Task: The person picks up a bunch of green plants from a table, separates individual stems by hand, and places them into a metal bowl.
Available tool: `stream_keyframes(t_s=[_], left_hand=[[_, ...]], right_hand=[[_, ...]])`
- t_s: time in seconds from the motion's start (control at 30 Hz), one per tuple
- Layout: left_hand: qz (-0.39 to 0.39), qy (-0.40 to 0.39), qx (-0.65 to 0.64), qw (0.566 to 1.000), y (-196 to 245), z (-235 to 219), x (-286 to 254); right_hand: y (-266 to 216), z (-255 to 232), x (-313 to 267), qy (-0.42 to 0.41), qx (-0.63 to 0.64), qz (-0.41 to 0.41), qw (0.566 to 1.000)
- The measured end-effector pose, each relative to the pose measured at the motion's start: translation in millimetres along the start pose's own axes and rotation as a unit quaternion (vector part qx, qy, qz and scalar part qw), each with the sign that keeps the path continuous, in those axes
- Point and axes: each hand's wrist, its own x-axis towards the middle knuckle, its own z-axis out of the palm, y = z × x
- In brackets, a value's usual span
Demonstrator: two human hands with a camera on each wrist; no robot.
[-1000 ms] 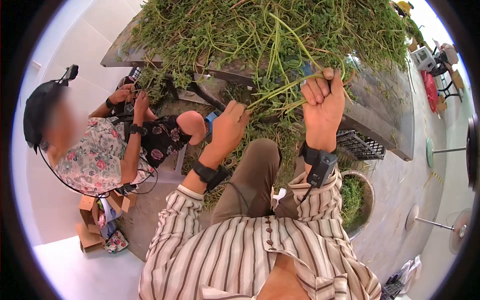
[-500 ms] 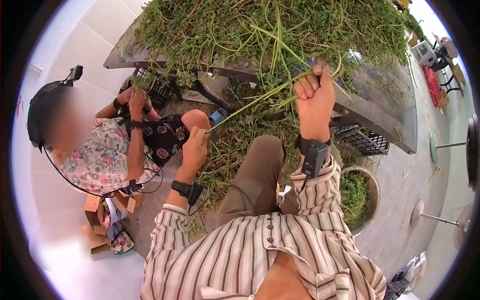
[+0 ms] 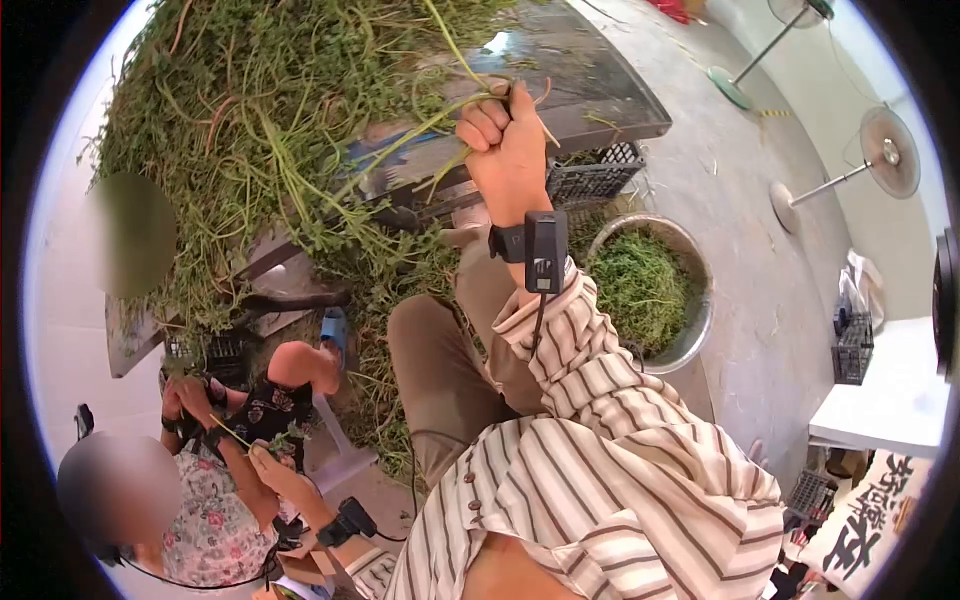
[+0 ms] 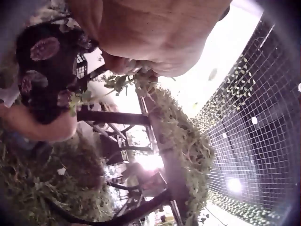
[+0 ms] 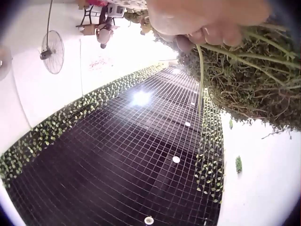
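Note:
My right hand (image 3: 508, 150) is raised over the table's front edge, its fingers curled round several long green stems (image 3: 410, 135). In the right wrist view, those fingers (image 5: 211, 34) pinch stems beside the heap of greens (image 5: 249, 84). Down at the lower left, my left hand (image 3: 280, 475) is beside the seated person and pinches a thin stem with small leaves (image 3: 290, 437). The left wrist view shows that hand (image 4: 150, 37) from close by, with a leafy sprig (image 4: 120, 84) at its fingertips. A large heap of greens (image 3: 250, 120) covers the table (image 3: 600, 85).
A metal basin (image 3: 700, 270) of greens stands on the floor to the right, near a black crate (image 3: 600, 178). The seated person (image 3: 215, 510) is at the lower left. Fans (image 3: 888, 150) and a white table (image 3: 885, 385) are at the right. Loose greens lie beneath the table.
My left hand has moved down and left, away from the right hand, which still grips its stems. The head view has swung to the right, showing more floor and the white table.

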Motion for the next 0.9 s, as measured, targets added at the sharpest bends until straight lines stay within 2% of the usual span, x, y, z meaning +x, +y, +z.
stream_keyframes(t_s=[0.07,0.1,0.13,0.2,0.27,0.37,0.4,0.47,0.53,0.63,0.67,0.77,0.8,0.9], left_hand=[[-0.003,-0.017,0.117,0.993,-11.3,-4.4,22.4],[0.007,0.020,0.089,0.996,7.5,32.2,-20.5],[0.009,0.014,0.084,0.996,11.4,32.9,-15.4],[0.040,-0.172,0.003,0.984,12.6,43.0,-8.0],[0.043,-0.160,-0.003,0.986,33.5,74.2,-24.1],[0.059,-0.229,-0.026,0.971,27.4,98.7,-27.5],[0.058,-0.236,-0.027,0.970,30.0,104.7,-31.6],[0.065,-0.271,-0.047,0.959,41.4,117.9,-42.7],[0.069,-0.278,-0.057,0.957,50.3,127.3,-55.3],[0.076,-0.288,-0.072,0.952,56.4,138.5,-67.5],[0.076,-0.292,-0.076,0.950,56.7,142.2,-69.0],[0.085,-0.303,-0.067,0.947,53.7,150.1,-70.1],[0.089,-0.301,-0.070,0.947,53.4,149.8,-73.1],[0.112,-0.349,-0.022,0.930,61.2,159.0,-79.4]], right_hand=[[-4.8,-7.5,-1.4,-0.003,-0.037,0.014,0.999],[-43.0,-13.9,-13.9,-0.035,-0.048,0.004,0.998],[-52.9,-8.5,-20.2,-0.039,-0.050,-0.003,0.998],[-80.6,-3.6,-31.7,-0.026,-0.154,-0.040,0.987],[-107.6,-1.5,-44.0,-0.041,-0.209,-0.065,0.975],[-142.0,-13.2,-64.2,0.007,-0.412,-0.133,0.901],[-153.7,-16.1,-71.9,0.010,-0.414,-0.139,0.899],[-174.4,-29.2,-84.9,0.032,-0.554,-0.132,0.821],[-191.0,-41.7,-98.0,0.045,-0.564,-0.139,0.812],[-207.8,-58.8,-119.0,0.111,-0.620,-0.123,0.767],[-211.4,-66.1,-124.2,0.114,-0.620,-0.124,0.766],[-223.3,-99.8,-137.4,0.095,-0.700,-0.091,0.702],[-223.8,-103.9,-141.3,0.090,-0.699,-0.093,0.703],[-226.9,-112.2,-150.6,0.068,-0.752,-0.066,0.652]])
